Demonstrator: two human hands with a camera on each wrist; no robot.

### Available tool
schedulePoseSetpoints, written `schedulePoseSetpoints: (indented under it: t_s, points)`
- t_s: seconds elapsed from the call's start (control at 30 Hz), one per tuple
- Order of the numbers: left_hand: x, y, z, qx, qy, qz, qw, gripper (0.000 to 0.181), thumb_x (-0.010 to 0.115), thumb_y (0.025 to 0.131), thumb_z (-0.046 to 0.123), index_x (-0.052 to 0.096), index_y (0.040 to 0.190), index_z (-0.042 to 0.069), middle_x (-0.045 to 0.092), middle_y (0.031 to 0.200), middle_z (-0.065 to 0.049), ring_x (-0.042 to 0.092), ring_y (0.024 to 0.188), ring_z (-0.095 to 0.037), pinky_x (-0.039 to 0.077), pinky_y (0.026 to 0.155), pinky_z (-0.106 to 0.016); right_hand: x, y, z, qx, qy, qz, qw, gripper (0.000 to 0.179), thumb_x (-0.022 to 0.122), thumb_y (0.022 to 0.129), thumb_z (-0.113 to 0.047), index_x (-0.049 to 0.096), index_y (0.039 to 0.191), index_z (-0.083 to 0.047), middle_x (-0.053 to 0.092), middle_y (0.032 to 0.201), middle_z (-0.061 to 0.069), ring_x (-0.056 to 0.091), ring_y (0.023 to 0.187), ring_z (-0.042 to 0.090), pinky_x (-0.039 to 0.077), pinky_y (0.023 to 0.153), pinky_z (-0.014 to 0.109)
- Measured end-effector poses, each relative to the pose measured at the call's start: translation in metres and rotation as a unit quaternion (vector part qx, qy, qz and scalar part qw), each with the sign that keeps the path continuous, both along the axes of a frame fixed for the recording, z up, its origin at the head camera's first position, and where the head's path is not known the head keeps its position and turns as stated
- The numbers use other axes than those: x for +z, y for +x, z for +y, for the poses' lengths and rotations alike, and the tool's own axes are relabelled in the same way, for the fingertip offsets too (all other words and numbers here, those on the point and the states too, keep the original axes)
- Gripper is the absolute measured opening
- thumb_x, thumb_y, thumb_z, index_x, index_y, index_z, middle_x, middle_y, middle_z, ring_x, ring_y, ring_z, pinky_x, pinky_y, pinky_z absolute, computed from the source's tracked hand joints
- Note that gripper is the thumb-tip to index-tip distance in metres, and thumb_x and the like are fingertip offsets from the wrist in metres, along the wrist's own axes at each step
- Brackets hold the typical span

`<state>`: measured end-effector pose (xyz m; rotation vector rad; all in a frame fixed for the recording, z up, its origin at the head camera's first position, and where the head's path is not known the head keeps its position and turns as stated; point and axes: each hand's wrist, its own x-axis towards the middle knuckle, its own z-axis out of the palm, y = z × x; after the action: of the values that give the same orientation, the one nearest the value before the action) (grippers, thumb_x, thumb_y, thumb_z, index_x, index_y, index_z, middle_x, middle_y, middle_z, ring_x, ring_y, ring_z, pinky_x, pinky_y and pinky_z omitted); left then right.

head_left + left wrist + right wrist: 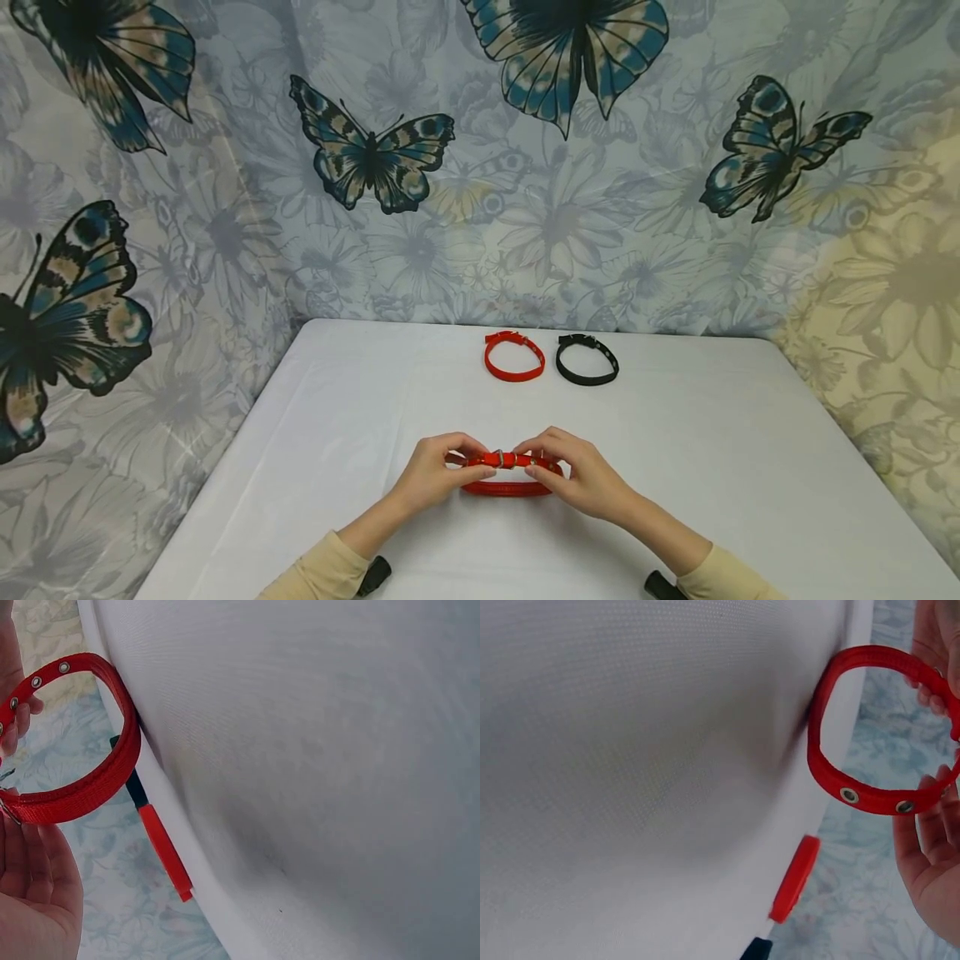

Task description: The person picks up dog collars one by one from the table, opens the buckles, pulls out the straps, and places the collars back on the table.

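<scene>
1. We see the left hand [433, 469] pinching the red collar [507, 490] just left of its metal buckle [500, 459]!
2. And we have the right hand [583, 477] pinching it right of the buckle.
3. Its loop, eyelets [849, 795] showing, sits toward the white table's [352, 400] near side; touching it, we can't tell.
4. Beyond, we spot another red collar [514, 377] beside a black collar [588, 380].
</scene>
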<state>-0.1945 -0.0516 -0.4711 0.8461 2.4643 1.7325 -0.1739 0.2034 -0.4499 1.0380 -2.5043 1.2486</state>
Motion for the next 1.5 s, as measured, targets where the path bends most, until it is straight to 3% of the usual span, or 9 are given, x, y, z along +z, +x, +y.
schedulePoseSetpoints:
  t_s: [0.23,0.47,0.73,0.9,1.3,1.5]
  points:
    - [0.0,0.003,0.002,0.001,0.015,-0.01,0.9998,0.018,0.082,0.08,0.022,0.074,0.096,0.019,0.072,0.089,0.009,0.065,0.082,-0.008,0.056,0.076,-0.033,-0.002,-0.002,-0.003,0.001,-0.009,0.006,0.9999,0.023,0.072,0.09,-0.017,0.068,0.111,-0.024,0.064,0.099,-0.014,0.058,0.081,0.005,0.055,0.075,0.027]
    - [0.0,0.003,0.003,0.002,0.015,-0.011,0.9998,0.018,0.081,0.08,0.021,0.074,0.096,0.018,0.072,0.089,0.008,0.065,0.082,-0.008,0.056,0.076,-0.033,0.001,-0.001,-0.008,-0.024,-0.019,-0.009,0.9995,0.02,0.077,0.086,-0.02,0.068,0.103,-0.022,0.065,0.096,-0.012,0.059,0.079,0.006,0.056,0.076,0.028]
    - [0.002,0.003,0.002,-0.005,0.005,-0.005,1.0,0.017,0.081,0.08,0.024,0.074,0.095,0.018,0.071,0.087,0.011,0.065,0.082,-0.008,0.056,0.075,-0.03,-0.003,-0.001,-0.011,-0.036,-0.019,-0.018,0.999,0.023,0.079,0.081,-0.007,0.069,0.101,-0.013,0.067,0.093,-0.003,0.06,0.076,0.01,0.056,0.07,0.031]
    - [0.002,0.003,0.003,-0.004,0.009,-0.002,1.0,0.018,0.082,0.08,0.024,0.074,0.094,0.017,0.071,0.087,0.011,0.065,0.081,-0.008,0.056,0.074,-0.031,-0.002,-0.001,-0.009,-0.028,-0.018,0.001,0.9994,0.022,0.077,0.084,-0.013,0.069,0.103,-0.019,0.067,0.094,-0.008,0.056,0.074,0.006,0.052,0.063,0.026]
    - [0.0,0.003,0.001,0.002,0.008,0.007,0.9999,0.017,0.081,0.081,0.026,0.074,0.095,0.018,0.072,0.088,0.01,0.066,0.082,-0.008,0.056,0.075,-0.033,-0.004,-0.003,-0.005,-0.004,-0.016,0.012,0.9998,0.02,0.071,0.091,-0.021,0.068,0.11,-0.024,0.064,0.098,-0.014,0.058,0.081,0.004,0.053,0.07,0.025]
    - [0.0,0.003,0.001,0.0,0.007,0.002,1.0,0.017,0.08,0.082,0.027,0.074,0.095,0.018,0.072,0.089,0.01,0.066,0.083,-0.008,0.056,0.076,-0.034,-0.003,-0.002,-0.004,-0.007,-0.014,0.023,0.9996,0.019,0.071,0.091,-0.02,0.068,0.109,-0.024,0.064,0.098,-0.014,0.056,0.081,0.004,0.051,0.065,0.024]
